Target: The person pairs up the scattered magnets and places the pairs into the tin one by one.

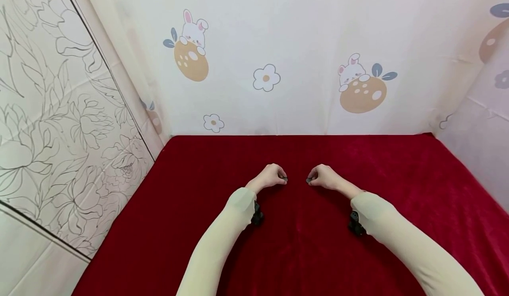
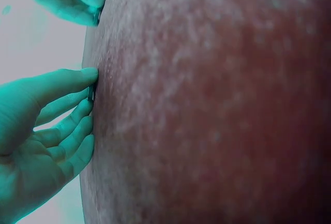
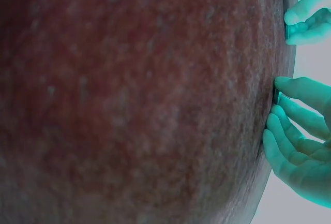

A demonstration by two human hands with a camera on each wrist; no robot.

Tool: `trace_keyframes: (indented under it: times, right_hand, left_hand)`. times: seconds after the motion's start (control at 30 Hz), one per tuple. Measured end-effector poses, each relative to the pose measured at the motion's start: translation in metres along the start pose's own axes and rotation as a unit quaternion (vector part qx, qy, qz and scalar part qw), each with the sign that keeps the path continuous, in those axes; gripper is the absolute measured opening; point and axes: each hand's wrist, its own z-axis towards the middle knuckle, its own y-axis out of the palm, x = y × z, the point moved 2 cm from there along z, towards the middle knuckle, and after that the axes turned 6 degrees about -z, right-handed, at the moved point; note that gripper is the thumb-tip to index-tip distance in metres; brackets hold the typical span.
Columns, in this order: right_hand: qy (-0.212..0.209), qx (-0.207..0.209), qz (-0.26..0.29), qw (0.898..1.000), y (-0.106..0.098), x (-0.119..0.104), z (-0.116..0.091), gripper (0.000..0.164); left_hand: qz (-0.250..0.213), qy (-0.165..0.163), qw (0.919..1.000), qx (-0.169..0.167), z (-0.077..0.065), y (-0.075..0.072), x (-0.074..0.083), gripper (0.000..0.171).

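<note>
My left hand (image 1: 272, 175) pinches a small, flat, dark grey piece (image 1: 285, 179) between thumb and fingers, low over the red cloth. Mirroring it, my right hand (image 1: 324, 176) pinches a similar small dark piece (image 1: 308, 180). A short gap of cloth separates the two pieces. In the left wrist view the dark piece (image 2: 91, 91) shows as a thin edge at the cloth, with the fingertips touching the surface. The right wrist view likewise shows a thin dark piece (image 3: 276, 96) between thumb and fingers. Their exact kind is too small to tell.
Red velvet-like cloth (image 1: 298, 252) covers the table. Behind it hangs a pale curtain (image 1: 302, 31) printed with rabbits and flowers, and a flower-line panel (image 1: 71, 110) stands at the left. Dark wrist devices (image 1: 257, 214) sit under the pale sleeves (image 1: 214, 243).
</note>
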Motion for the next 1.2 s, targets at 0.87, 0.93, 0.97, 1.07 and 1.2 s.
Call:
trace_keyframes:
  times: [0.87, 0.93, 0.97, 1.07, 1.2]
  right_hand:
    - [-0.016, -0.005, 0.001, 1.000, 0.010, -0.015, 0.006, 0.011]
    - [-0.018, -0.004, -0.002, 1.000, 0.011, -0.016, 0.006, 0.011]
    - [-0.019, -0.003, -0.002, 1.000, 0.012, -0.016, 0.006, 0.011]
    - [-0.017, -0.002, -0.005, 1.000, 0.012, -0.017, 0.007, 0.010]
    - [-0.014, -0.003, -0.008, 1.000, 0.013, -0.018, 0.007, 0.009]
  left_hand:
    - [0.029, 0.034, 0.9989, -0.011, 0.010, 0.020, 0.018, 0.015]
    - [0.031, 0.031, 0.9990, -0.010, 0.010, 0.020, 0.019, 0.016]
    - [0.033, 0.030, 0.9989, -0.010, 0.010, 0.021, 0.019, 0.016]
    - [0.036, 0.027, 0.9989, -0.008, 0.010, 0.022, 0.019, 0.015]
    - [0.037, 0.020, 0.9991, -0.011, 0.010, 0.023, 0.020, 0.014]
